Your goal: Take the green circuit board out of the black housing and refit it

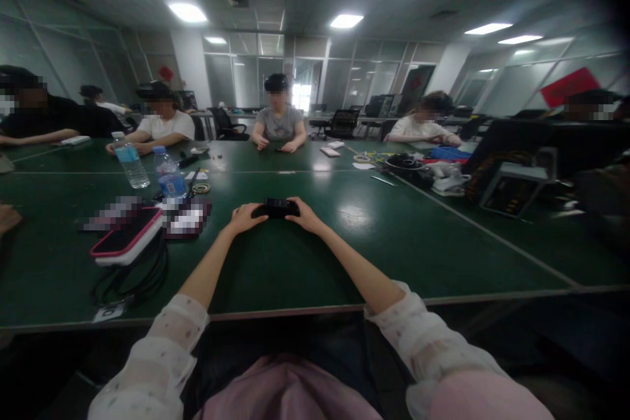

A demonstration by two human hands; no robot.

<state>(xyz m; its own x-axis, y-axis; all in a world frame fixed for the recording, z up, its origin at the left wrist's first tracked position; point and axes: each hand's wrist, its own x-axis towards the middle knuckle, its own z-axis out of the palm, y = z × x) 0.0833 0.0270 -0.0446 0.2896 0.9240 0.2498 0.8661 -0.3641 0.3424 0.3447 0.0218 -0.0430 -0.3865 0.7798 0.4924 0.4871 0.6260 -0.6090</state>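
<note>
Green bench (443, 249) spreads before me under bright ceiling lights (346, 21), with people (279, 126) seated around it. My left hand (245, 217) and right hand (305, 215) are curled part-closed, gripping a small black device (277, 208) by its two ends straight ahead of me (whether it touches the bench, I cannot tell). Off to its left are a pink-rimmed phone (130, 231) and a blue-capped bottle (170, 178).

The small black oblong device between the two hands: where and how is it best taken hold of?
Probably by its two short ends, from left and right at once. The small black oblong device looks wider than tall, its ends face outward, and the bare left hand and bare right hand hold it there, leaving its middle uncovered.
</note>
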